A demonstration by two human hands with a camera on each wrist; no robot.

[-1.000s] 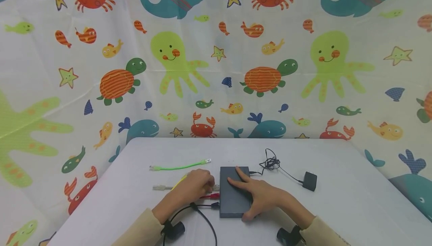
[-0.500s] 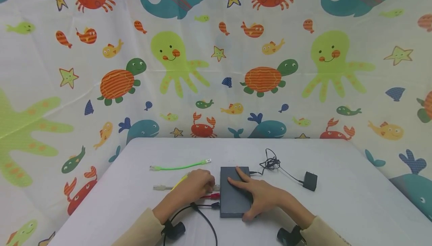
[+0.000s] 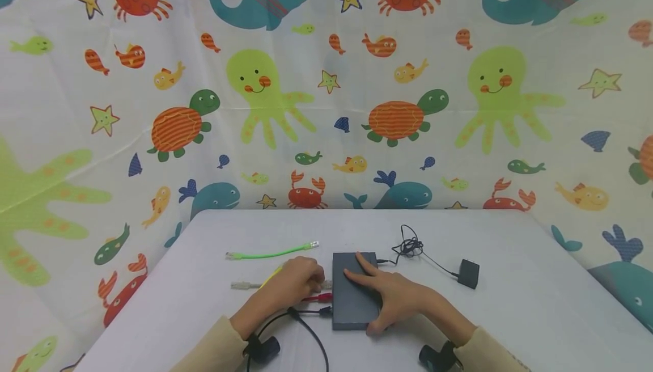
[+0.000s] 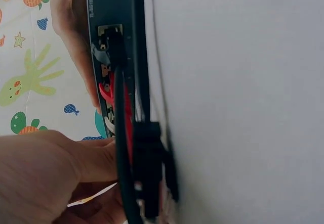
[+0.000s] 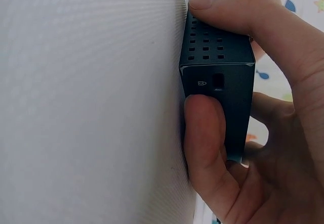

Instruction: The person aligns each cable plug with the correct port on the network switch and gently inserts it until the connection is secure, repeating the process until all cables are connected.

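Note:
A dark network switch (image 3: pixel 352 298) lies flat on the table, with jacks along its left side. My right hand (image 3: pixel 400 295) holds it from the right, fingers spread over the top and thumb at the near corner; the right wrist view shows digits against its vented wall (image 5: pixel 205 42). At the jacks, my left hand (image 3: pixel 293 281) pinches a grey network cable (image 3: pixel 245 285), whose other plug (image 3: pixel 327 284) meets the switch. The fingertips are partly hidden. A red cable plug (image 3: pixel 323 297) and a black cable plug (image 3: pixel 325 311) sit in neighbouring jacks.
A green network cable (image 3: pixel 275 254) lies behind the left hand. Part of a yellow cable (image 3: pixel 271 274) shows beside that hand. A thin cord (image 3: pixel 408 246) runs from the switch to a black power adapter (image 3: pixel 468 274). A patterned curtain (image 3: pixel 326 88) hangs behind the table.

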